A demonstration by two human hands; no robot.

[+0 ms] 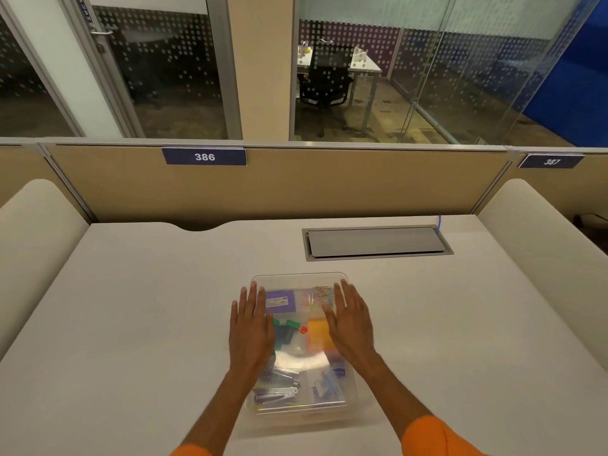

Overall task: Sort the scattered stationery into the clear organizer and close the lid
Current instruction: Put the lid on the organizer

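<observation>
A pale desk point(131, 324) in a numbered study carrel, with beige partition panels behind and a grey cable hatch point(378, 242) set into the top well beyond the hands. The clear organizer point(301, 408) sits at the middle of the desk, its lid point(297, 282) down over the compartments. The left hand point(251, 327) lies flat on the lid's left side, fingers spread and pinching nothing; the right hand point(348, 322) lies the same way on the right side, open and flat. Between the palms, through the plastic, show an orange sticky-note pad point(317, 337), a red dot point(303, 330) and green-and-dark binder clips point(285, 330); beyond the fingertips, a purple pad point(281, 301) and coloured paper clips point(317, 296); nearer the wrists, a stapler point(276, 394).

The desk looks cleared, so the sorting seems done and the lid is likely being pressed shut. Thin clear plastic like this is probably light, slick and somewhat flexible, so pressure belongs along the rim and corners rather than the bowing centre; whether it has latched cannot be told.
</observation>
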